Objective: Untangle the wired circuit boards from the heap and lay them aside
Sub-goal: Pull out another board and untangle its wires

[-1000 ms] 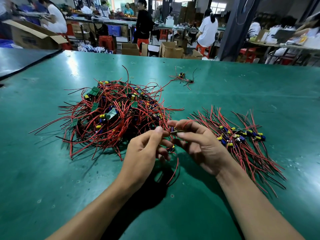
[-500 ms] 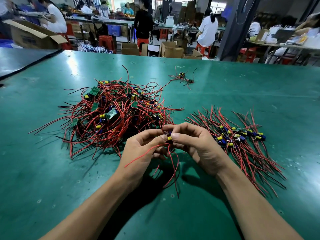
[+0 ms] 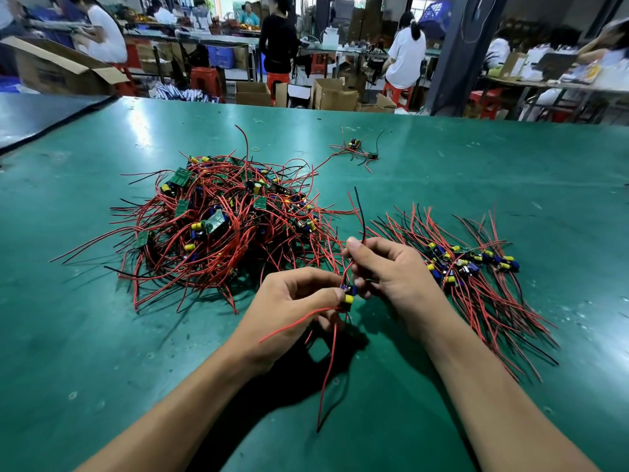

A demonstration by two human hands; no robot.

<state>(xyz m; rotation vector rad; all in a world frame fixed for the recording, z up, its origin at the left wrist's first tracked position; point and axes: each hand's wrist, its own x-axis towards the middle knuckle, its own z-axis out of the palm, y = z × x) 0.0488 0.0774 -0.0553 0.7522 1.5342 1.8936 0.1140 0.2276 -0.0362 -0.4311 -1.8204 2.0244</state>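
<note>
The heap (image 3: 221, 226) of red-wired boards lies on the green table (image 3: 476, 172), a tangle with small green boards and yellow and blue parts showing through; just off the heap's near right edge, both hands meet above the table; the left hand (image 3: 292, 301) has its fingers curled, thumb and forefinger pinching a small circuit board (image 3: 348, 295) that carries a yellow part and a blue part; the right hand (image 3: 391, 270), just right of it, pinches thin wires (image 3: 360, 212) between thumb and forefinger, a black one standing up from the grip; red wires hang from the board toward the table; right of the heap, past the right hand, a row of boards (image 3: 469, 264) lies with wires fanned out; behind the heap to the right, a stray pair (image 3: 355, 146) lies well apart.
</note>
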